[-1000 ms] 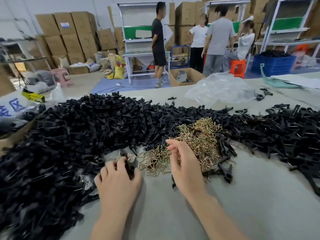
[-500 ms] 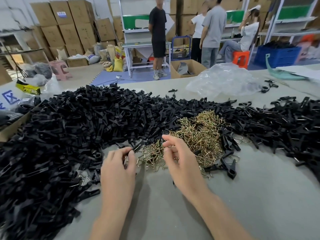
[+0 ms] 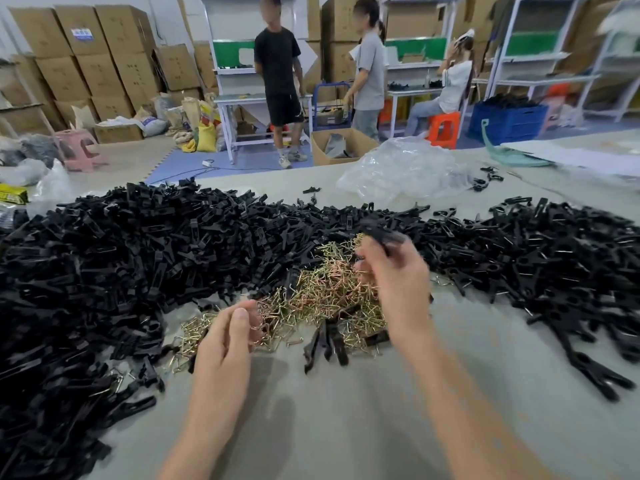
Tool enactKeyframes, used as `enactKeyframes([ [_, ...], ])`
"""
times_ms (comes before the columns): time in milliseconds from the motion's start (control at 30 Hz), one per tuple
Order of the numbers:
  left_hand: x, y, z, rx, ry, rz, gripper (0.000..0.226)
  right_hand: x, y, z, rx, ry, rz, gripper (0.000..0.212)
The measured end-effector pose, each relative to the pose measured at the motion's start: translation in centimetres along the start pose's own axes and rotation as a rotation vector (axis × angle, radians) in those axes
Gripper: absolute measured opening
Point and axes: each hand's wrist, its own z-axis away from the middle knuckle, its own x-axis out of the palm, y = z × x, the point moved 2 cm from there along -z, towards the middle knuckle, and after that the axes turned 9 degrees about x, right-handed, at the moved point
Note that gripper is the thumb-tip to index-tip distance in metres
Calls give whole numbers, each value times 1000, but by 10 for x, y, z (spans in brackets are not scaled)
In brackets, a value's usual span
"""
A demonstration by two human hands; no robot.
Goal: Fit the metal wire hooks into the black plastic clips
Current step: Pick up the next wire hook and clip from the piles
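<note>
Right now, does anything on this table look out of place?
Mildly: several black clips lie on the near edge of the wire hook pile, and a few strays sit by the clear plastic bag, apart from the main heap.

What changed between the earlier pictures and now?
The right hand lifted off the wire hooks, up and forward, and now holds a blurred black clip. The left hand, which held a clip, moved right to the hooks' edge; its grip is unclear. The heap of clips stayed put.
</note>
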Motion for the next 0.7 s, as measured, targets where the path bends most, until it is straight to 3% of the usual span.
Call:
enactKeyframes([
  [67, 2, -6, 0, -7, 7, -75, 24, -30, -28, -29, 133, 129, -395, 30],
  [133, 4, -7, 1, 5, -8, -198, 21, -42, -33, -38, 261, 120, -500, 29],
  [233, 6, -6, 0, 71, -50, -447, 29, -31, -11, -26, 256, 46, -202, 23],
  [367, 5, -8, 0, 78, -78, -761, 34, 4, 19, 2, 22, 37, 248, 26],
  [500, 3, -12, 0, 49, -171, -861, 39, 43, 43, 21, -210, -117, 600, 31],
  [600, 5, -13, -2, 72, -197, -860, 37, 56, 54, 24, -389, -114, 897, 35],
  [700, 6, -14, -6, 136, -171, -759, 31, 61, 57, 25, -459, -106, 1030, 34],
])
